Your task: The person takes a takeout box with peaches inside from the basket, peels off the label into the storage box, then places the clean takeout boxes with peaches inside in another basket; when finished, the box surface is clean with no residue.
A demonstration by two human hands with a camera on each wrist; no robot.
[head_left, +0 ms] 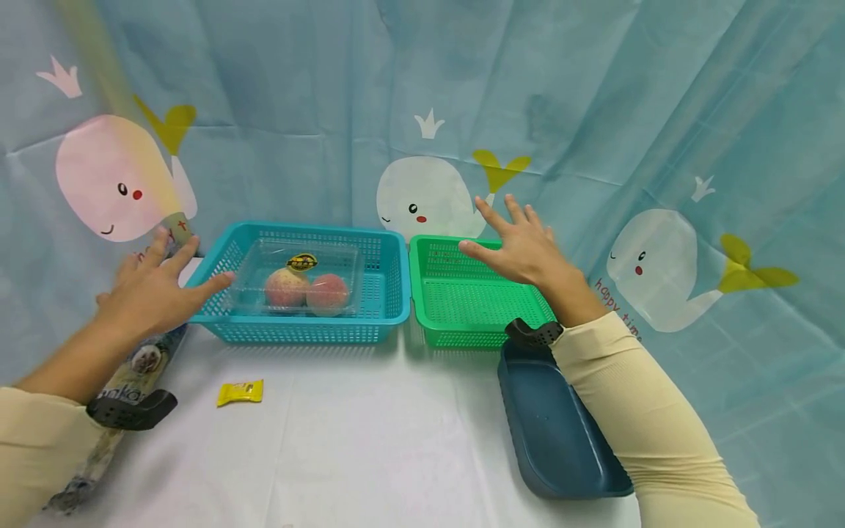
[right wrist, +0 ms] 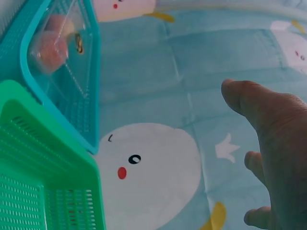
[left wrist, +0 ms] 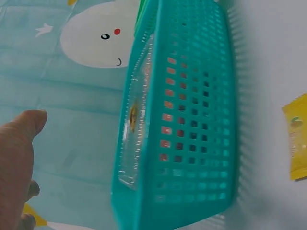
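Observation:
My left hand point(head_left: 148, 290) is held up at the left end of the blue basket point(head_left: 304, 334), its fingers spread and nothing in them. In that basket sits a clear plastic box point(head_left: 350, 268) with a gold-and-black label and two peaches point(head_left: 328, 292) inside. Over the green basket point(head_left: 462, 337) my right hand point(head_left: 524, 246) hovers with fingers apart, also holding nothing. That green basket stands right beside the blue one. The right wrist view shows the right thumb point(right wrist: 242, 96) and fingertips away from both baskets.
A small yellow wrapped snack point(head_left: 240, 392) lies on the white tablecloth point(head_left: 370, 440) at front left. A printed bag point(head_left: 141, 367) lies partly under my left forearm. A dark blue tray point(head_left: 554, 425) is at the right, partly behind my right sleeve. A whale-print curtain point(head_left: 297, 110) hangs behind.

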